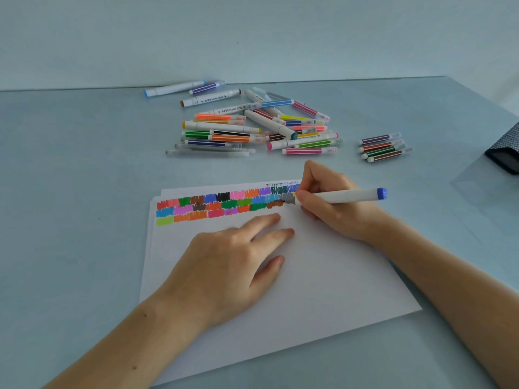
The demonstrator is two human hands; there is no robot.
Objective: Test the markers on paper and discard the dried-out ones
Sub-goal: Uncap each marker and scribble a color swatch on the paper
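Pale blue-grey table (pixel 84 169) filling most of the view, smooth and matte. Behind its far edge, a plain light wall (pixel 252 29) of nearly the same tint. Soft, even light, with faint shadows. At the right edge, a dark patterned case (pixel 505 153) lying on the tabletop.

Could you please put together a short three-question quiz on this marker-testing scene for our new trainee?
1. True or false: the left hand lies flat on the paper.
2. What colour is the far end of the white marker held in the right hand? A red, B blue, C green.
3. How many thin markers lie in the small group apart from the big marker pile?

Key
1. True: its fingers are straight, pressing the sheet.
2. B, blue.
3. Four, side by side to the right of the pile.
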